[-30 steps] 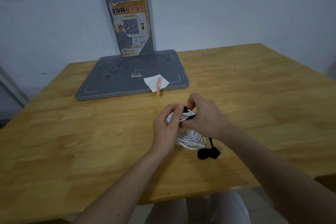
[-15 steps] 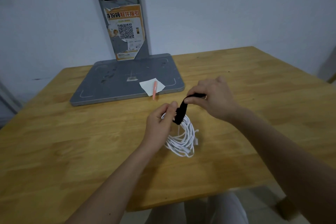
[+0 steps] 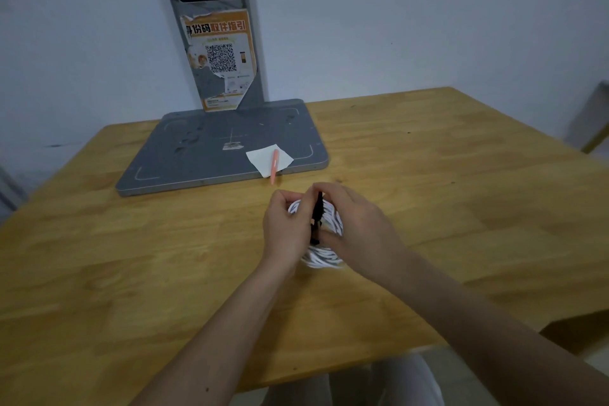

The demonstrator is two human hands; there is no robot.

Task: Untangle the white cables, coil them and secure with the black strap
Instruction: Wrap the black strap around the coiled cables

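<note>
Wooden surface (image 3: 461,208) against a plain pale wall, with a grey scanner stand (image 3: 224,148) at the back that has a white slip of paper (image 3: 263,158) and a pink pen (image 3: 274,166) sitting on its base. Pretty much everything that matters is bunched up in the middle: the white cables (image 3: 321,259) are already looped into a coil and held just above the wood, between both hands. The left hand (image 3: 286,231) has its grip curled round the coil's left side, fingers bent over the top strands. The right hand (image 3: 359,234) comes in from the right, and its grip looks pinched on the black strap (image 3: 317,217), though it's blurry so I can't swear which fingers do the pinching. The strap runs roughly up and down across the coil, right in the gap between the two hands, so its long axis crosses the cable loops. Both hands touch the bundle, right one nearer the strap's loose end. My guess is untangling and coiling are done, and fastening the strap tight is what's left
</note>
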